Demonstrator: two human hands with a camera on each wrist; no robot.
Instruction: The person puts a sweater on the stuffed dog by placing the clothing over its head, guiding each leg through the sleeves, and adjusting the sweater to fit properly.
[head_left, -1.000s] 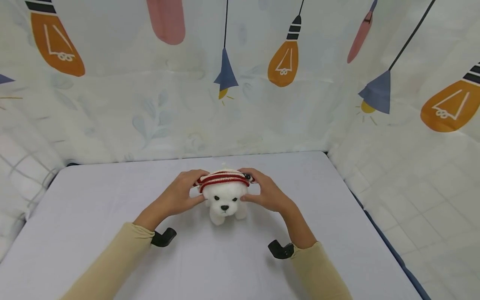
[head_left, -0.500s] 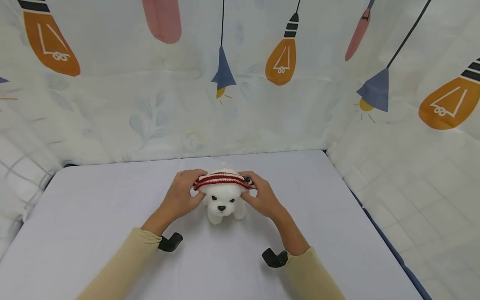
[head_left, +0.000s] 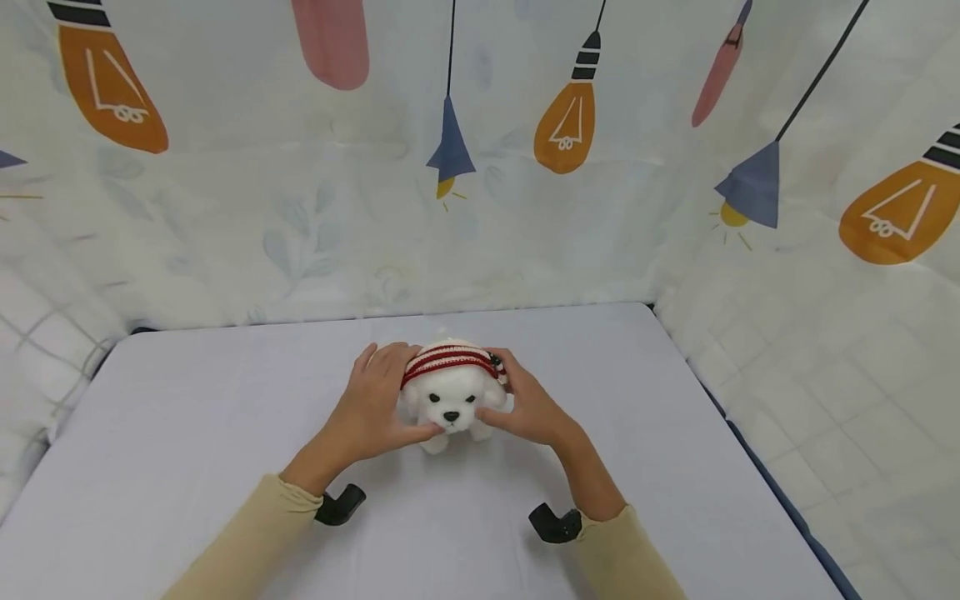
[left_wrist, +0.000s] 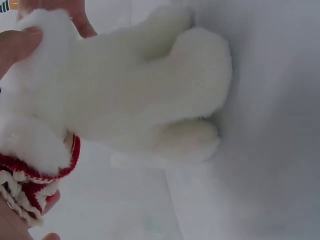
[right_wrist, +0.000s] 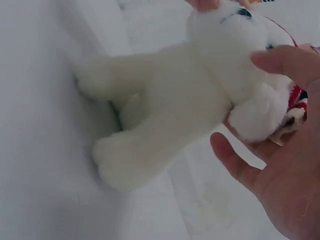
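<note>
A white plush dog (head_left: pixel 450 387) stands facing me, wearing a knitted hat (head_left: pixel 447 357) with red and white stripes. My left hand (head_left: pixel 373 410) grips one side of its head, thumb against the muzzle and fingers on the side of the hat. On the other side my right hand (head_left: pixel 530 410) holds the head, thumb at the cheek and fingers along the hat's edge. The right wrist view shows one finger (right_wrist: pixel 235 160) of this hand standing apart from the dog. Beside the ear in the left wrist view hangs a braided cord of the hat (left_wrist: pixel 22 192).
The dog stands on a white-covered table (head_left: pixel 187 400). Behind it hangs a pale curtain (head_left: pixel 360 233) printed with bulbs and lamps, which also closes off the sides. A black wrist mount (head_left: pixel 341 505) sits at each sleeve.
My left thumb has moved from the side of the head across to the muzzle. My right thumb has shifted lower on the cheek. The hat's sides, spread outward before, now lie closer to the head.
</note>
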